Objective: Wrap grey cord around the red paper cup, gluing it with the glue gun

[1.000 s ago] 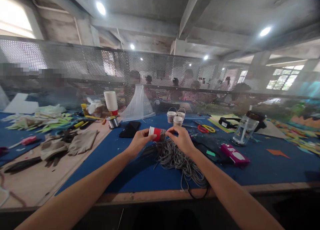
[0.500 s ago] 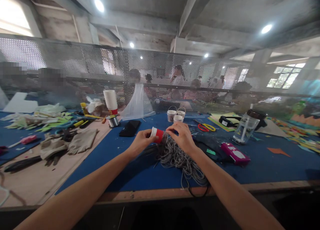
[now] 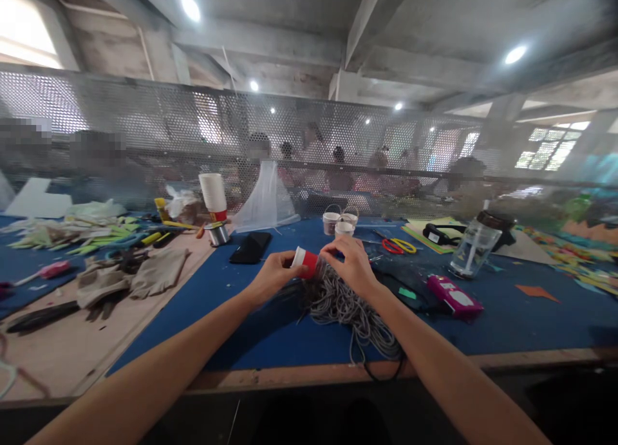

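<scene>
My left hand [image 3: 277, 271] is closed around a small red paper cup [image 3: 308, 262] with a white band at its left end. The cup lies tipped on its side in the air above the table. At the cup's right end, my right hand [image 3: 350, 261] has its thumb and fingertips pinched together; what they grip is too small to make out. Just below both hands a loose heap of grey cord [image 3: 345, 310] spreads over the blue tabletop, and some grey strands meet the cup's right end. Behind the right hand stand several small white cups [image 3: 331, 223] with thin looped handles.
A stack of paper cups [image 3: 212, 192], a wire spool [image 3: 218, 234] and a phone [image 3: 251, 247] are to the left. Scissors [image 3: 398, 246], a magenta box [image 3: 454, 297] and a clear bottle [image 3: 476, 245] are to the right. Gloves [image 3: 159, 272] lie far left; a mesh partition [image 3: 299, 136] stands behind.
The red cup has turned slightly in my left hand, and its right end has dipped a little. My right hand keeps its pinch in nearly the same place.
</scene>
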A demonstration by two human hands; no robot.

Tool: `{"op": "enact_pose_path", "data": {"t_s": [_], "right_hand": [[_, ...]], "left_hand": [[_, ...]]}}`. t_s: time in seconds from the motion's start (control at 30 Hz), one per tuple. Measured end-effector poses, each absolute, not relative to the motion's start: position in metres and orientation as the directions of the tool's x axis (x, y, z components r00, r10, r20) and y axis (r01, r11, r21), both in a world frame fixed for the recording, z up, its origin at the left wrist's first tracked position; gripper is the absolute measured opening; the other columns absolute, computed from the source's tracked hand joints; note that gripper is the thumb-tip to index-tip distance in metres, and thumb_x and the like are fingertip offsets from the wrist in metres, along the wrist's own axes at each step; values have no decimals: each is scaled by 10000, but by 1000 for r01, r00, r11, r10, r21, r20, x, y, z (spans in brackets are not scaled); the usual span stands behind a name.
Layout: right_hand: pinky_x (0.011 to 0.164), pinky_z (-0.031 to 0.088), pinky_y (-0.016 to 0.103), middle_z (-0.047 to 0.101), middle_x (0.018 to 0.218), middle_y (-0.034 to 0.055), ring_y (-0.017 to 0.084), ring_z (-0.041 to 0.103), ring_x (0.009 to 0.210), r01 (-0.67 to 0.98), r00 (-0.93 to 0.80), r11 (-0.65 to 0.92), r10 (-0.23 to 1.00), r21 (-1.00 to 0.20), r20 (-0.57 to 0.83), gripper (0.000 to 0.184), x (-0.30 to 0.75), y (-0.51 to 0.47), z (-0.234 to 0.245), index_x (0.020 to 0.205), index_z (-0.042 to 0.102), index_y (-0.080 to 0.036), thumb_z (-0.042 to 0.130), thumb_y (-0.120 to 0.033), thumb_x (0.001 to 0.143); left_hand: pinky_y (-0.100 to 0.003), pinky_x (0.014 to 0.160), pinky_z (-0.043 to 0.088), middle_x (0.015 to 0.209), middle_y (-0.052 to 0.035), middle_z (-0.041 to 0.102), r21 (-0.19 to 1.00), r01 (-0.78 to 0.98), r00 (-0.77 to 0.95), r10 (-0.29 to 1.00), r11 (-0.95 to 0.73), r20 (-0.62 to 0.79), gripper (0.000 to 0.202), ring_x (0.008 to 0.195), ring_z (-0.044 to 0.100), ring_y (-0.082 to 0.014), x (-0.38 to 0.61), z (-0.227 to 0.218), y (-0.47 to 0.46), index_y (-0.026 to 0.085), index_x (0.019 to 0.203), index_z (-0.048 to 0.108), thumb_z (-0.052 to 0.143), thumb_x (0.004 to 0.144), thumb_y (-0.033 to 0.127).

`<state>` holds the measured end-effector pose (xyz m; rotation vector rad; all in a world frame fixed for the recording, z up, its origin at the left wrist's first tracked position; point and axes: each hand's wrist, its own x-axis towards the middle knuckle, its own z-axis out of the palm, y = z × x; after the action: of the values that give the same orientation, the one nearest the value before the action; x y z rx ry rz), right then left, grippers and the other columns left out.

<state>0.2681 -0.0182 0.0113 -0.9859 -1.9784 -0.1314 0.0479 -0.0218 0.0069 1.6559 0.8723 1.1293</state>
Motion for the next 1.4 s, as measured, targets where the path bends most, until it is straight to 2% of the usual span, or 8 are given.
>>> {"op": "enact_pose_path", "data": {"t_s": [0.37,1.4], "right_hand": [[918,361,357,671,863,8,193,623,907,688,-282,675,587,-267,758,65,267,-18,12,903,697,-237,662,-282,934],[898,356,333,672,852,3,182,620,897,693,-285,667,603,-275,745,68,268,-18,12,866,689,-221,666,-253,922]], "left_hand": [[-318,759,496,876,-62,776,946,21,359,885,-325,296,261,783,676,-240,48,8,-24,168,936,806,773,712,297],[-312,781,492,885,-68,770,953,3,399,874,-303,277,326,797,669,-226,46,10,-26,125,1016,783,773,729,281]]}}
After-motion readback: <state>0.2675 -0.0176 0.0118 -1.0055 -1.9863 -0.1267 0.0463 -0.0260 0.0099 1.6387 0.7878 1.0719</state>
